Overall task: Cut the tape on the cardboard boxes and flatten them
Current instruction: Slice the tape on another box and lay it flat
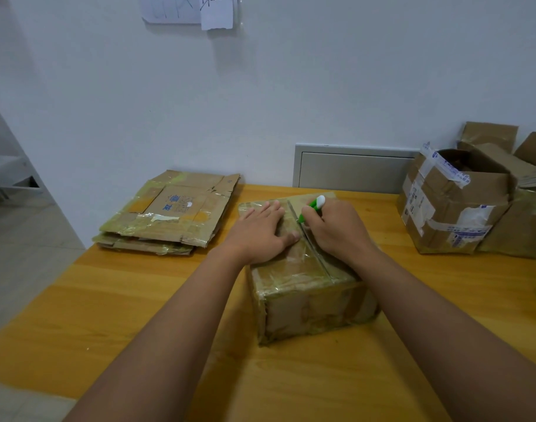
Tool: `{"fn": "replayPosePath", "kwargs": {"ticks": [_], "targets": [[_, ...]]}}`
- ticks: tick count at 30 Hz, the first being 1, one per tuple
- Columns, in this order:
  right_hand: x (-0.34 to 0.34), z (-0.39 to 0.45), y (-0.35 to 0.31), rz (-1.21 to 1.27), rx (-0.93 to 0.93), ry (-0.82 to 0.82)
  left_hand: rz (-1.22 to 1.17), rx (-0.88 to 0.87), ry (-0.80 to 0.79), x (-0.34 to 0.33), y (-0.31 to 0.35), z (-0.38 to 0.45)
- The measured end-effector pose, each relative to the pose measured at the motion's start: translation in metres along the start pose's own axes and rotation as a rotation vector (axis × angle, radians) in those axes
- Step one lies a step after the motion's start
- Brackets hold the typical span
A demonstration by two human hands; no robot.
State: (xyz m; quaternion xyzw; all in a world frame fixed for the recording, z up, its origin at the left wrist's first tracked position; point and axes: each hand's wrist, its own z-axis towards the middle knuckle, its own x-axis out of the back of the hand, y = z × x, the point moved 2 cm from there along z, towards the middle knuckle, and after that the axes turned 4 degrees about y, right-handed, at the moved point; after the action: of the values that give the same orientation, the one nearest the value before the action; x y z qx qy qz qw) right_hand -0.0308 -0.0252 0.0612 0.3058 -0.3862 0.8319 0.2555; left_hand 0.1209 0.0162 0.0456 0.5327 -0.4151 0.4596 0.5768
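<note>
Both forearms reach forward over the wooden table (132,303); left hand (260,229) lies flat, fingers straight, on the taped box (306,293) at table centre; right hand (337,229) grips a green cutter (314,205) at the top seam.

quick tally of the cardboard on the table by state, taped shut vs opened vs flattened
Taped shut: 1, the box under both hands
Opened, standing: 2 that I can tell apart, the labelled box and the plain box beside it
Flattened: 1 stack; sheet count unclear
Total: 4
</note>
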Motion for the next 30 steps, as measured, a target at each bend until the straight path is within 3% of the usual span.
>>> {"fn": "replayPosePath", "kwargs": {"ticks": [7,18,21,24,30], "targets": [[0.007,-0.016,0.002,-0.046,0.016,-0.070,0.001,0.009,0.002,0.001,0.001,-0.001],[0.016,-0.036,0.001,-0.018,0.035,0.004,-0.013,-0.001,0.024,-0.001,0.000,0.000],[0.016,-0.045,0.002,-0.015,0.059,0.027,-0.053,-0.022,0.109,0.005,0.003,-0.004],[0.016,-0.046,0.001,-0.041,0.054,0.044,0.118,-0.109,0.220,0.015,0.023,-0.016],[0.018,-0.045,-0.001,-0.046,0.019,0.028,0.066,-0.070,-0.047,0.005,0.046,-0.061]]}}
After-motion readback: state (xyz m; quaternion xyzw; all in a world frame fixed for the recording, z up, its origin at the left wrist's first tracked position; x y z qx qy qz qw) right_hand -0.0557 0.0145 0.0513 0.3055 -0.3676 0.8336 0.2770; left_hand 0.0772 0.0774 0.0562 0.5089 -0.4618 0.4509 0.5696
